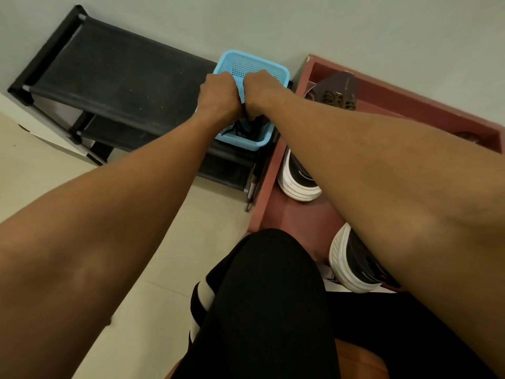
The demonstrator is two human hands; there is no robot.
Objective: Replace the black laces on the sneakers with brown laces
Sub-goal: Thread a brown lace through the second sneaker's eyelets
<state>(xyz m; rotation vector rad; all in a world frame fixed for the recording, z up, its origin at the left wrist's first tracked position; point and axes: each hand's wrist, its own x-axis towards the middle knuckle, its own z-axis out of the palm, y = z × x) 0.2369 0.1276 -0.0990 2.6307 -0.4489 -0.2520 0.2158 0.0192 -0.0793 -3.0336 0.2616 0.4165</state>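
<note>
Blue plastic basket point(247, 65) sits on the right end of the black fabric shoe rack point(123, 77), with both hands in over it. Left hand point(218, 95) and right hand point(261, 87) are side by side, almost touching, backs up and knuckles bent down over the basket's middle

Grip: the fingers on both curl under and out of view, so I can't tell if either is pinching something or closed on nothing

Black laces point(246, 128) are bundled in the near end of the basket, just below the wrists

Right of the rack is a red wooden tray point(297, 222) holding the shoes:
- middle sneaker point(297, 184), black upper and white sole
- near sneaker point(352, 269), same type
- far shoe point(336, 86), dark brownish, with brown laces point(338, 101) threaded through it

Right forearm covers the eyelets of both black sneakers, so their lacing is unreadable

Status (my read):
- black laces in the basket suggest removal is done, at least in part
- no loose brown laces in view
- the far shoe may be one already relaced, or a different shoe, can't confirm
- left to do: verify both sneakers carry brown laces and thread whichever doesn't

Call it mid to late, with low confidence until the arm clears the sneakers
</note>
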